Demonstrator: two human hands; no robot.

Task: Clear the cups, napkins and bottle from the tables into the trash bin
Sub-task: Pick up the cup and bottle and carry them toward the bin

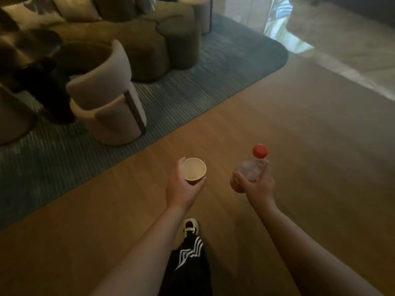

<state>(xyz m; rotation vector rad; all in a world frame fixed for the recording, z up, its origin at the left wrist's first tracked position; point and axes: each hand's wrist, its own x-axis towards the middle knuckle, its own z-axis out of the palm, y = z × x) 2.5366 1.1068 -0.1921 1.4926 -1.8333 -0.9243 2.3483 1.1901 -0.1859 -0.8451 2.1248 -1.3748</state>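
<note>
Over the wooden floor (277, 129), the left hand (181, 189) cradles a paper cup (194, 169) (open mouth up), fingers curled round its base. The right hand (259, 186) grips a clear, red-capped bottle (252, 167), fingers wrapped round its body; an armchair (106, 103) sits behind.

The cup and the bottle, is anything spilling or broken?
No. The left hand holds the paper cup upright, the right hand holds the capped bottle. No spill shows on the wooden floor.

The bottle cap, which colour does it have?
Red; the cap shows clearly in the head view.
</note>
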